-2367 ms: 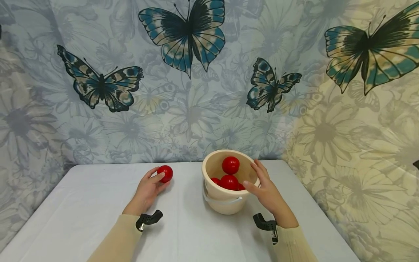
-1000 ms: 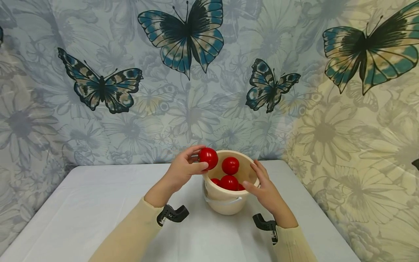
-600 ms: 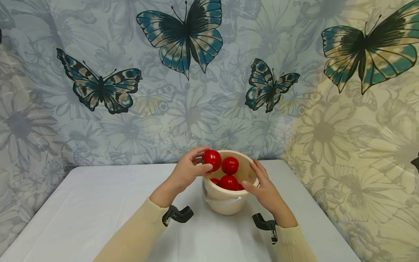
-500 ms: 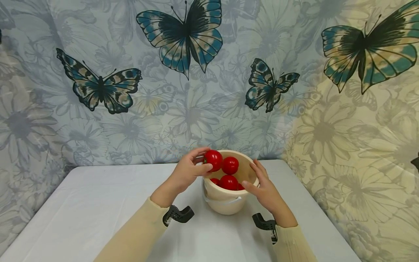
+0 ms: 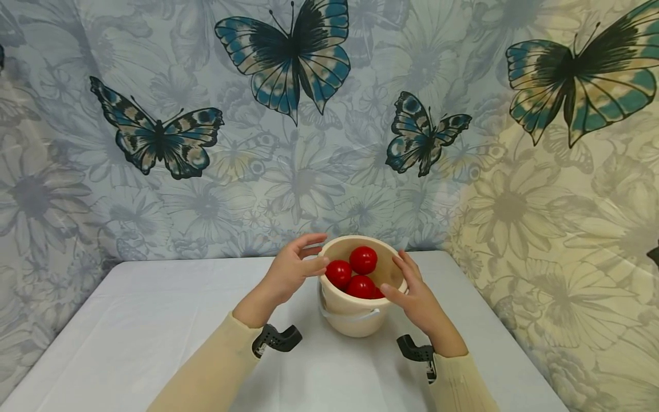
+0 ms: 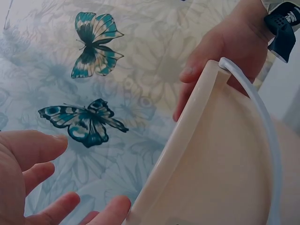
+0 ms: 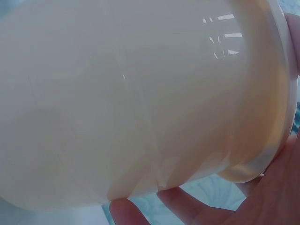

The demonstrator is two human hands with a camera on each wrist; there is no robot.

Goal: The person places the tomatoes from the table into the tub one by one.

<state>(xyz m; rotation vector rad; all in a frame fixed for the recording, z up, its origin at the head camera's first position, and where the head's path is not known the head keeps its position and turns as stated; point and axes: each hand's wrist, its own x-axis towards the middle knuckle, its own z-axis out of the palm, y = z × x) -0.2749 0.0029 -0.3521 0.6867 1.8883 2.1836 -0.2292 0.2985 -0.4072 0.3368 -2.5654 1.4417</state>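
Note:
A cream bucket [image 5: 354,327] stands upright on the table, with several red tomatoes [image 5: 362,260] inside it. One tomato [image 5: 338,274] lies against the inner left wall, just below the rim. My left hand [image 5: 288,272] is beside the left rim, fingers spread and holding nothing; the left wrist view shows its parted fingertips [image 6: 60,143] near the bucket's edge. At the right side, my right hand [image 5: 423,300] holds the bucket by its rim, thumb at the front. In the right wrist view its fingers [image 7: 180,204] press the outer wall. The tomatoes are hidden in both wrist views.
A pale handle [image 5: 355,316] hangs down the bucket's front. White cloth covers the table [image 5: 128,326]. Behind it hangs a butterfly-printed backdrop [image 5: 304,189]. Each wrist carries a black camera mount [image 5: 278,339].
My left hand carried a tomato from the table's left side over to the bucket and let it go inside. That hand now stays by the rim. The right hand has hardly moved.

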